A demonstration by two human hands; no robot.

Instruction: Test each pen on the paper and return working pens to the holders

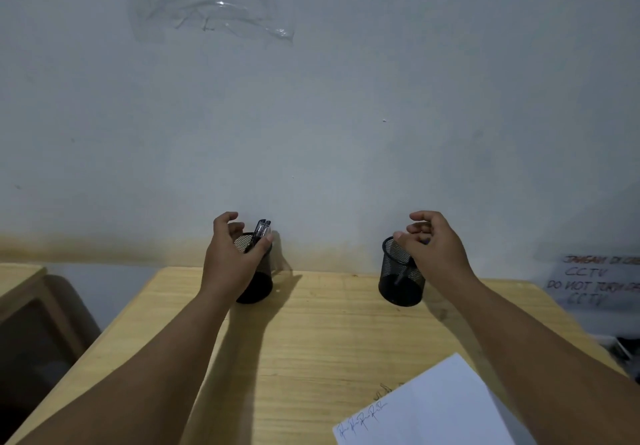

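Two black mesh pen holders stand at the back of the wooden table, against the wall. My left hand hovers over the left holder, fingers curled and apart, with the thumb at the rim beside two pens that stick up out of it. Over the rim of the right holder is my right hand, its fingers loosely spread. One pen leans inside that holder, under the palm. A white paper with ink scribbles lies at the front right.
The wall rises directly behind the holders. A paper sign with handwritten words hangs low on the wall at the right. Another wooden piece of furniture stands left of the table, across a gap. A clear plastic sheet is taped high on the wall.
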